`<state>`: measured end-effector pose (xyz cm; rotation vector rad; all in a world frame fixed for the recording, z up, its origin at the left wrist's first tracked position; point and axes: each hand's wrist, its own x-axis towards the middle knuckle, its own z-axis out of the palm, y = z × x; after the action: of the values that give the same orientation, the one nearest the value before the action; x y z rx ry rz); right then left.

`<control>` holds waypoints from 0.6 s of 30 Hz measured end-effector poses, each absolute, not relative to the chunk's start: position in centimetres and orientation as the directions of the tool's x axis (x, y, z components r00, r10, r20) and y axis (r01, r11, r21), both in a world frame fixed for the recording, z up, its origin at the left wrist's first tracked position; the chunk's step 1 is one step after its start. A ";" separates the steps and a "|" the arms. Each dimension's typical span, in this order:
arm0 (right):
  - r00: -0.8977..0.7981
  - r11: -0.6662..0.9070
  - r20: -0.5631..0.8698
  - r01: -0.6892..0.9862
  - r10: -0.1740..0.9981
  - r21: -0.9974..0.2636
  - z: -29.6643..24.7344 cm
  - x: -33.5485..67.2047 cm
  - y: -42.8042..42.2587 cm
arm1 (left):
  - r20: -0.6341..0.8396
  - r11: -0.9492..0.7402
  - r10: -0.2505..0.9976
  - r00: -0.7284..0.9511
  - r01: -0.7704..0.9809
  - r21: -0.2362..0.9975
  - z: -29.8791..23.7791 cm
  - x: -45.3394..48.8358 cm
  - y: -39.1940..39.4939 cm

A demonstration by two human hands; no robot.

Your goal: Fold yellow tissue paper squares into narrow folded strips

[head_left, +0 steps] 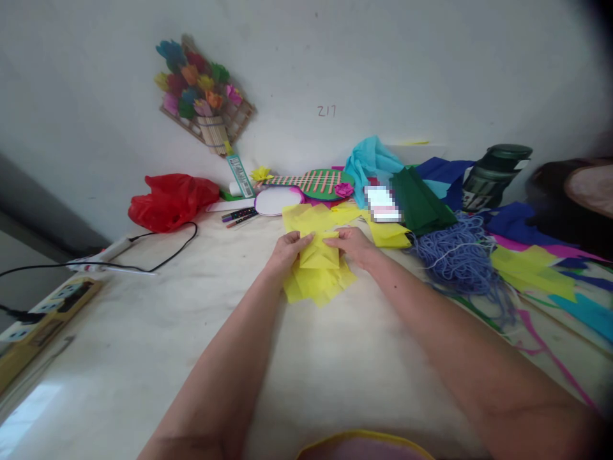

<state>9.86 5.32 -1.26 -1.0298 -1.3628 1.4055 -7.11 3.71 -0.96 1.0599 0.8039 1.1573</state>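
Between my two hands is a squarish piece of yellow crepe paper point(319, 254) with creases across it. My left hand point(288, 248) pinches its left edge, thumb on top. On the opposite edge my right hand point(353, 245) is closed in the same way. Other yellow paper pieces point(313, 287) lie on the table just below the held one. More yellow paper sheets point(301, 218) are spread behind my hands. The fingers under the paper are partly hidden.
A blurred-out phone point(383, 204), dark green paper point(421, 201) and tangled blue yarn point(453, 252) lie to the right, near a dark bottle point(498, 176). Leftward are pens point(239, 216), a red plastic bag point(172, 201), a corded glue gun point(103, 254) and a power strip point(48, 326).
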 end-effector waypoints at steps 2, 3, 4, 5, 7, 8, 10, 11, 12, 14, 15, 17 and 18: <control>-0.266 0.001 0.016 -0.057 0.964 -0.998 -1.2 9.9 5.2 | 0.010 0.074 0.967 0.254 -0.320 0.944 -1.1 -7.1 3.7; -0.275 -0.002 0.015 -0.058 0.961 -0.998 -1.1 9.9 5.1 | 0.010 0.072 0.968 0.253 -0.314 0.947 -1.2 -7.1 3.7; -0.283 0.000 0.017 -0.058 0.959 -0.998 -1.0 10.0 5.0 | 0.016 0.063 0.969 0.248 -0.305 0.950 -1.2 -7.2 3.7; -0.289 0.004 0.021 -0.057 0.957 -0.998 -0.9 10.1 4.9 | 0.024 0.050 0.970 0.243 -0.293 0.955 -1.2 -7.3 3.7; -0.290 0.020 0.037 -0.062 0.956 -0.998 -0.8 10.2 4.9 | 0.039 0.028 0.969 0.243 -0.268 0.963 -1.2 -7.4 3.7; -0.285 0.031 0.047 -0.061 0.957 -0.998 -0.8 10.3 4.9 | 0.045 0.021 0.969 0.244 -0.258 0.966 -1.2 -7.4 3.7; -0.270 0.055 0.066 -0.047 0.961 -0.997 -0.8 10.3 5.0 | 0.048 0.015 0.968 0.246 -0.249 0.968 -1.1 -7.4 3.6; -0.262 0.067 0.074 -0.036 0.962 -0.997 -0.9 10.2 5.0 | 0.046 0.017 0.968 0.248 -0.248 0.968 -1.1 -7.3 3.6; -0.254 0.078 0.081 -0.024 0.964 -0.997 -0.9 10.1 5.1 | 0.046 0.018 0.968 0.246 -0.251 0.968 -1.0 -7.3 3.6; -0.239 0.095 0.092 -0.003 0.967 -0.996 -1.0 9.9 5.1 | 0.047 0.017 0.970 0.237 -0.259 0.966 -1.0 -7.2 3.6; -0.232 0.102 0.099 0.003 0.968 -0.995 -1.0 9.8 5.1 | 0.047 0.015 0.972 0.229 -0.262 0.965 -0.9 -7.2 3.6; -0.232 0.113 0.109 0.004 0.967 -0.994 -1.0 9.7 5.0 | 0.048 0.006 0.978 0.204 -0.258 0.966 -0.9 -7.2 3.7; -0.241 0.112 0.109 -0.003 0.964 -0.994 -0.9 9.7 5.0 | 0.050 0.000 0.980 0.191 -0.251 0.968 -0.9 -7.2 3.7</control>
<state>9.70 4.97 -0.90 -1.0083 -1.4442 1.2938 -7.17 3.74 -0.89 1.1271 0.8696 1.1910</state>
